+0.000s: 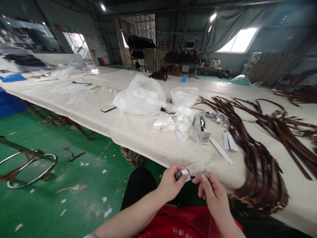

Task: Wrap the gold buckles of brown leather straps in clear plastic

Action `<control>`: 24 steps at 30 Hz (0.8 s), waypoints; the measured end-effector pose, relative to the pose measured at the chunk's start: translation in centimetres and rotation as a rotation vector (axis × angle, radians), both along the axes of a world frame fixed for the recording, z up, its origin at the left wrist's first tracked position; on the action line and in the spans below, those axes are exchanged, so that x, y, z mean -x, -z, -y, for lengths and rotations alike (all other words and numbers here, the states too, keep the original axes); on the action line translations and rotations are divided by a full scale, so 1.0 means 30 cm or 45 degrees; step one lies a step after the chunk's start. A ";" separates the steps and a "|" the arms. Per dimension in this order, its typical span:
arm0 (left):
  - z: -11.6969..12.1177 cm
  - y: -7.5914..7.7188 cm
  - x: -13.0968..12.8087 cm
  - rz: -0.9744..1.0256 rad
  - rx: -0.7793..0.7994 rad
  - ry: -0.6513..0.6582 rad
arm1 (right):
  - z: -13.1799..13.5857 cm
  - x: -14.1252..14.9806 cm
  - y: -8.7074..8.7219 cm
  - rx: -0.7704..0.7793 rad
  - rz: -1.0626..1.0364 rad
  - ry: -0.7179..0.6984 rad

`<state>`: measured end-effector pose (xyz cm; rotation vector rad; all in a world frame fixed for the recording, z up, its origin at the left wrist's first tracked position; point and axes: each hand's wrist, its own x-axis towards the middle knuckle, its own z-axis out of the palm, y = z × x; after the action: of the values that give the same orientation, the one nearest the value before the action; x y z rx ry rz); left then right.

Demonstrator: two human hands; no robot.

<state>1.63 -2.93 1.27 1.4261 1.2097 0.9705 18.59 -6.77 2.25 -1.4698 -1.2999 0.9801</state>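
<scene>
My left hand (170, 181) is closed around a short dark brown piece, probably a strap end (177, 175), with a white strip (185, 174) wrapped across it. Thin clear plastic (196, 168) extends from that end toward the table edge. Just to its right, my right hand (210, 187) is closed, thumb and forefinger pinched beside the plastic; what they grip is too small to make out. On the table beyond are a tape dispenser (201, 129), a heap of white wrapping pieces (177, 120) and several flat white strips (221, 150).
Brown leather straps (257, 158) with metal fittings hang over the table edge at right; more straps (279, 132) lie behind. A large clear plastic bag (140, 96) and a phone-like flat object (108, 108) lie farther left. A metal-ringed stool (31, 168) stands on the green floor.
</scene>
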 end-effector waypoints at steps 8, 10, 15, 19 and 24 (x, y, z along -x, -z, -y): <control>0.002 -0.001 -0.006 0.140 0.050 0.002 | 0.010 0.049 0.077 0.250 -0.425 -0.159; 0.006 -0.003 -0.005 0.167 0.058 0.018 | 0.006 0.057 0.087 0.280 -0.414 -0.150; 0.010 0.007 -0.002 0.258 0.113 0.033 | 0.001 0.076 0.098 0.282 -0.391 -0.092; 0.007 0.018 -0.008 0.237 0.067 0.010 | 0.006 0.088 0.102 0.244 -0.384 -0.021; 0.002 0.013 -0.013 0.165 0.044 -0.080 | 0.001 0.087 0.109 0.271 -0.477 -0.118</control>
<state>2.02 -2.99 0.88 1.2846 1.1756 1.0641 15.99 -6.80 -1.01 -1.3075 -1.0209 1.4148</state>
